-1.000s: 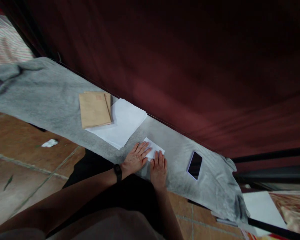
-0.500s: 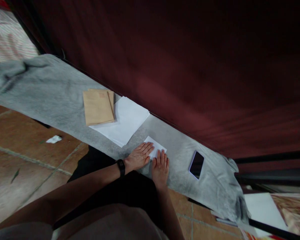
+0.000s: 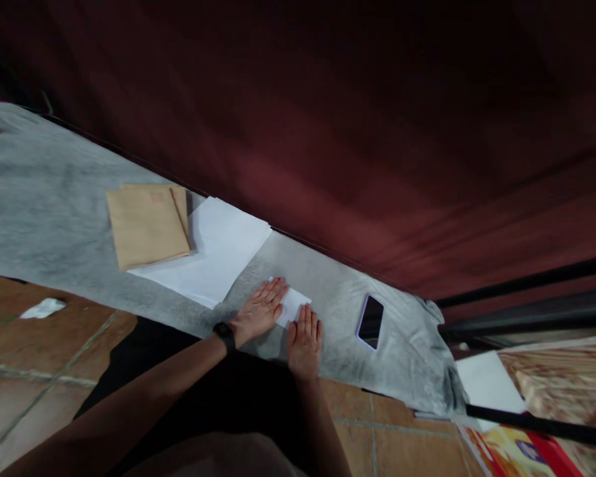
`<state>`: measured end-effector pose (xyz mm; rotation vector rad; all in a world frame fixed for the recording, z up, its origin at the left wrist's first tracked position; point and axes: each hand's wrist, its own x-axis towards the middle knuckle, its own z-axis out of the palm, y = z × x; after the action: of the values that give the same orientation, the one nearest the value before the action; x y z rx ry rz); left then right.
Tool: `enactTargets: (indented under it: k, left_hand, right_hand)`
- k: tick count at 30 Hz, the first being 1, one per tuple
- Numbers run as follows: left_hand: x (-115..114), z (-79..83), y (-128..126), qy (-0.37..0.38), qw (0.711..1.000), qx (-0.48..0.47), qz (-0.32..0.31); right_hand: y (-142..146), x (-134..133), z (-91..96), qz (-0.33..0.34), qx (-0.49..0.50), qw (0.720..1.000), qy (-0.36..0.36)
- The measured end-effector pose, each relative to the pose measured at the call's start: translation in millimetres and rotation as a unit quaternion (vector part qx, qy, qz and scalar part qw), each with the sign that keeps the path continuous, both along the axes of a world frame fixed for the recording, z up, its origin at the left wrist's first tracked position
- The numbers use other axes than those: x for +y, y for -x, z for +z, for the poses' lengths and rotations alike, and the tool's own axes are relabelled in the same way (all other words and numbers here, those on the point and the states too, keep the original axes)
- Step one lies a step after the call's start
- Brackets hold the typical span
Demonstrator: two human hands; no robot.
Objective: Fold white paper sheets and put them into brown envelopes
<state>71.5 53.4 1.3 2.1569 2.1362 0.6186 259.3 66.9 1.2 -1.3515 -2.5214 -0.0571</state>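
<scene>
A small piece of white paper (image 3: 292,305), seemingly folded, lies flat on the grey cloth (image 3: 335,351). My left hand (image 3: 259,310), with a dark watch on its wrist, rests on the paper's left part, fingers stretched out. On its lower right edge lies my right hand (image 3: 304,338), also flat with fingers extended. Both palms face down, and they hide parts of the paper. To the left, larger white sheets (image 3: 226,245) are spread in a loose stack. Brown envelopes (image 3: 149,228) overlap their left side.
A phone (image 3: 371,322) with a pale purple edge lies on the cloth to the right. Dark red fabric (image 3: 328,165) hangs along the far edge. A crumpled white scrap (image 3: 43,308) is on the tiled floor. A colourful package (image 3: 521,450) sits at the lower right.
The camera view has swung to the right, so things appear further left. My left hand has slid leftward across the small paper, and more of its middle shows between my hands.
</scene>
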Motion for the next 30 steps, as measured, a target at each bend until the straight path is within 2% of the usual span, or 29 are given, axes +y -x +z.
enactTargets:
  k: [4,8,10,15,19,22,27,30]
  left_hand:
    - [-2.9,-5.6,13.3,-0.01,0.999,0.003,0.037]
    - [-7.4,-6.5,15.5,-0.018,0.998,0.002,0.056]
    - [-7.8,-7.1,14.4,-0.025,0.998,-0.003,0.059]
    - [-7.6,-6.2,11.6,-0.033,0.998,-0.015,0.06]
    - [-9.1,1.0,10.0,-0.023,0.998,-0.007,0.06]
    - [-10.8,6.8,9.6,-0.016,0.999,-0.004,0.034]
    - [-16.5,10.6,9.9,0.007,0.997,-0.016,-0.081]
    - [-20.1,12.3,9.8,0.009,0.995,-0.02,-0.101]
  right_hand:
    - [-13.4,3.8,-4.6,-0.024,0.007,1.0,0.0]
    - [-20.6,5.7,-6.0,-0.039,0.031,0.999,-0.013]
    - [-13.8,5.4,-2.6,-0.028,0.048,0.998,-0.021]
    - [23.2,1.3,10.0,0.068,0.027,0.997,0.02]
    - [31.0,-2.0,10.9,0.073,-0.003,0.997,0.032]
    - [21.7,-1.2,7.7,0.09,-0.015,0.996,0.021]
    - [11.5,1.3,2.7,0.078,-0.025,0.997,-0.007]
    - [9.6,2.3,-0.2,0.069,-0.022,0.997,-0.014]
